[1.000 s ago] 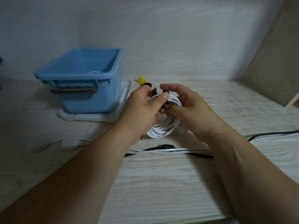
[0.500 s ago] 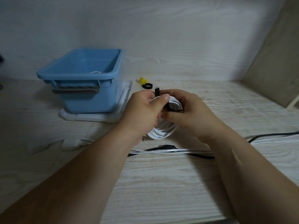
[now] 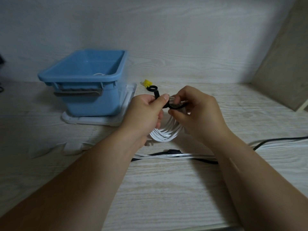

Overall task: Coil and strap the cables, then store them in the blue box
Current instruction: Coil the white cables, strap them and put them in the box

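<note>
A pale wood-grain tabletop [image 3: 166, 189] runs back to a wall of the same finish. The blue box [image 3: 93, 104] stands open on a white tray [image 3: 100, 121] at the back left. Just right of the box and a little nearer the person, both hands hold the coiled white cable [image 3: 165, 134] up off the table.

The left hand [image 3: 145, 115] curls its fingers through the coil, and its thumb presses the tail of a black strap [image 3: 176, 106] against the forefinger. The right hand [image 3: 195, 114] pinches the rest of the strap between thumb and fingertips where it crosses the top of the coil. The strap looks wrapped round but not yet fastened, so cinching it seems to be the step in hand.

The main risk is either pinch slackening before the strap grips itself. The loops hang free at the bottom and could then spring apart, and the coil would need rewinding. Pulling the tail hard sideways could also drag the strap off the bundle.

Loose cables [image 3: 175, 155], white and black, lie across the table nearer the person than the box, right under the coil. A lowered coil might snag them.

A small black ring [image 3: 152, 88] and a yellow piece [image 3: 147, 82] lie just right of the box, behind the hands. The strap tail rises in front of the ring, and I cannot tell whether they touch. Something white [image 3: 99, 74] already lies inside the box.
</note>
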